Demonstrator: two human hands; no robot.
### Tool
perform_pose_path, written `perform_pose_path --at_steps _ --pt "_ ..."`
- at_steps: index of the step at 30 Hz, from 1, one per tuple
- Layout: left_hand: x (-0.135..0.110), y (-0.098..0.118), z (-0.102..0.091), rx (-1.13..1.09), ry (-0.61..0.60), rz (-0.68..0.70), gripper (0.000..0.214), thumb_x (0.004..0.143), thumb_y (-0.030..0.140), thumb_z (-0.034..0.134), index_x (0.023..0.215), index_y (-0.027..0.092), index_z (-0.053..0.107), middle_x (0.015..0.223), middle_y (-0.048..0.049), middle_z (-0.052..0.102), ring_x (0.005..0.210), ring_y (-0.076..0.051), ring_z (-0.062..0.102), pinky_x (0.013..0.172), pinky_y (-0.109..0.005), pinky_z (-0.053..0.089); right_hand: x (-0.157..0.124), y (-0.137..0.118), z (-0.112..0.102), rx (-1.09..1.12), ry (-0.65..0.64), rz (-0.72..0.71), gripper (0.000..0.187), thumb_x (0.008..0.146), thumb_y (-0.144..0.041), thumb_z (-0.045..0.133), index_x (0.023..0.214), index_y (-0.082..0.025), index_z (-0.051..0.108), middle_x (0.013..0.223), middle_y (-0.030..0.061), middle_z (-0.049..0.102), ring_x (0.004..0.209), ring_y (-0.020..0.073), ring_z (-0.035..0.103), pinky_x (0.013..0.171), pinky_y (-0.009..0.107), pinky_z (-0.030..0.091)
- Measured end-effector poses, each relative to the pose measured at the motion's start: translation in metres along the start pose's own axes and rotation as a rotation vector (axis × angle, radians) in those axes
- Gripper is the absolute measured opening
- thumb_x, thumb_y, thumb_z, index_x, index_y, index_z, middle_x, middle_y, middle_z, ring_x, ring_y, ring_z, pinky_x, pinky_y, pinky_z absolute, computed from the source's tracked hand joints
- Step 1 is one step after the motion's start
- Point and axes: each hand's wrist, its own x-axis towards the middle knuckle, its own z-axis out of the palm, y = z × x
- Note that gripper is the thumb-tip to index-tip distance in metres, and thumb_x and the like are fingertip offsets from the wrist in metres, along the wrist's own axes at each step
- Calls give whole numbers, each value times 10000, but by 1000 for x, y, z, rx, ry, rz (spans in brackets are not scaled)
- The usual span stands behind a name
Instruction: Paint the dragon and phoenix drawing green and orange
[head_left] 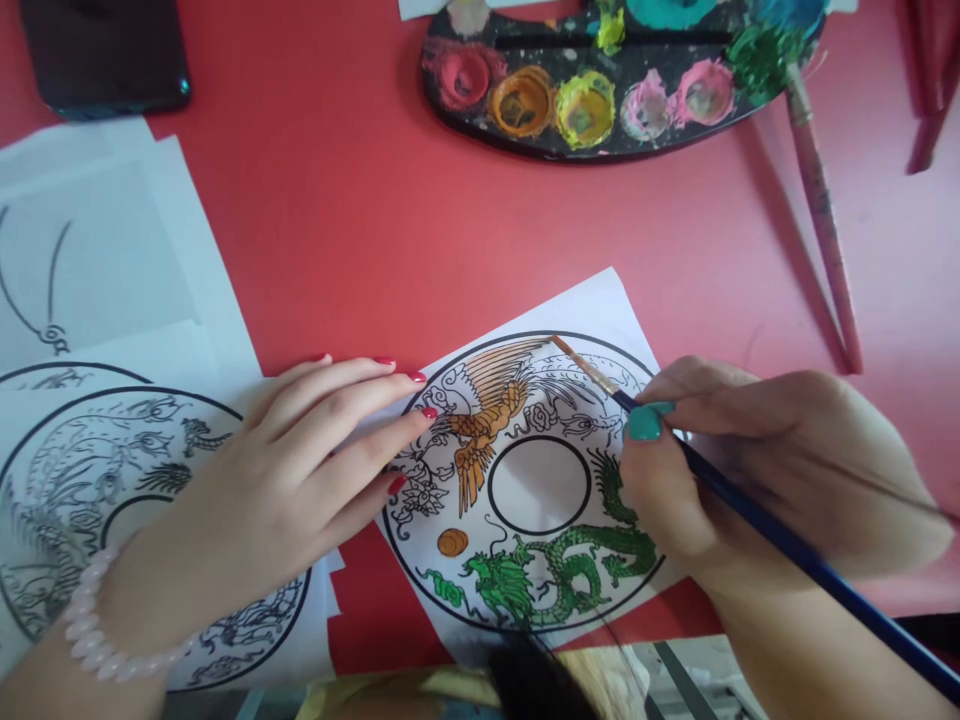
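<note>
My right hand pinches a thin paintbrush with a dark blue handle. Its orange-wet tip touches the upper wing of a phoenix on a printed round drawing. That phoenix is partly orange, while the dragon below is green and a small ball between them is orange. My left hand lies flat, fingers spread, with its fingertips on the left edge of this sheet. Beneath its palm and wrist is a second, uncoloured round drawing. The right fingers hide part of the sheet's right side.
A dark paint palette with several coloured wells stands at the top. A second paintbrush with a red handle leans on its green well. More papers lie at left, below a black phone-like object. The tabletop is red.
</note>
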Motion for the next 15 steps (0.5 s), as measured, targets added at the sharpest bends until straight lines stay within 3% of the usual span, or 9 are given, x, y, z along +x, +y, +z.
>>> perform_pose_path --at_steps 4,8,11,15 --pt "1 0 -1 18 3 11 345 923 167 491 1268 142 496 1313 -108 502 1279 -273 416 1103 -485 317 3 0 -2 19 9 -72 219 724 -102 598 801 -234 441 643 -19 522 465 83 447 378 245 305" --pt "2 0 0 27 25 18 355 928 169 489 1281 137 480 1303 -112 507 1276 -269 412 1097 -476 322 6 -5 3 102 47 -89 207 737 -64 551 802 -228 441 684 -5 512 551 107 482 458 258 364" --pt "3 0 1 22 39 18 348 935 175 474 1282 146 474 1311 -107 505 1273 -263 413 1092 -471 328 10 -8 7 189 5 -192 240 718 -20 535 794 -221 428 661 -18 476 568 108 482 490 260 381" --pt "2 -1 2 7 59 18 327 941 190 461 1264 143 488 1304 -112 508 1256 -266 421 1073 -470 344 14 -12 10 126 -104 -322 215 740 -33 524 786 -217 422 646 -22 489 577 109 503 509 256 387"
